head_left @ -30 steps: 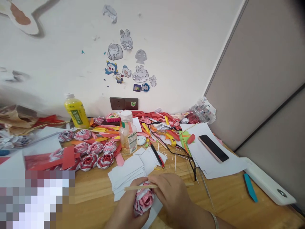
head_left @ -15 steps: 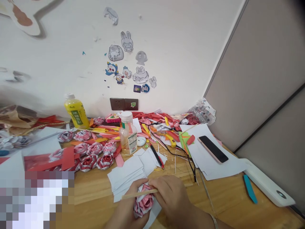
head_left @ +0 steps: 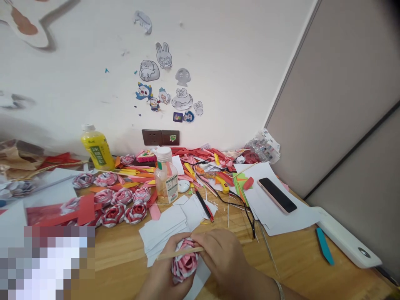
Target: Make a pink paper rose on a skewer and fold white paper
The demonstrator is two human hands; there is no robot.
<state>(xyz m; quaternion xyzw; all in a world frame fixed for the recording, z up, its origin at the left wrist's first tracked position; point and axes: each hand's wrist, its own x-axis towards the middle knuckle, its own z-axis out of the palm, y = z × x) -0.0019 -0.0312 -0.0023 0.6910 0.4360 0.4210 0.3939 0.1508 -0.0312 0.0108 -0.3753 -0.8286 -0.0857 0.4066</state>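
Observation:
A pink and white paper rose (head_left: pixel 186 265) sits in my left hand (head_left: pixel 165 266), whose fingers and thumb close round it from the left and below. My right hand (head_left: pixel 222 258) pinches a thin, flat wooden stick (head_left: pixel 178 253) that lies across the top of the rose. The fingertips of my right hand touch the rose's upper right edge. Under both hands lies a white sheet of paper (head_left: pixel 201 277), and a spread stack of white paper pieces (head_left: pixel 165 229) is just beyond them.
Several finished paper roses (head_left: pixel 114 214) lie at the left. A clear bottle (head_left: pixel 166 177), a yellow drink bottle (head_left: pixel 98 150) and coloured paper strips line the wall. Black and red pens (head_left: pixel 204 205), a yellow glue gun (head_left: pixel 222 183), a phone (head_left: pixel 276 195) and a teal cutter (head_left: pixel 325 246) lie rightward.
The whole view has shifted slightly, so things appear a little further left. Both hands keep nearly the same hold on the rose and the stick.

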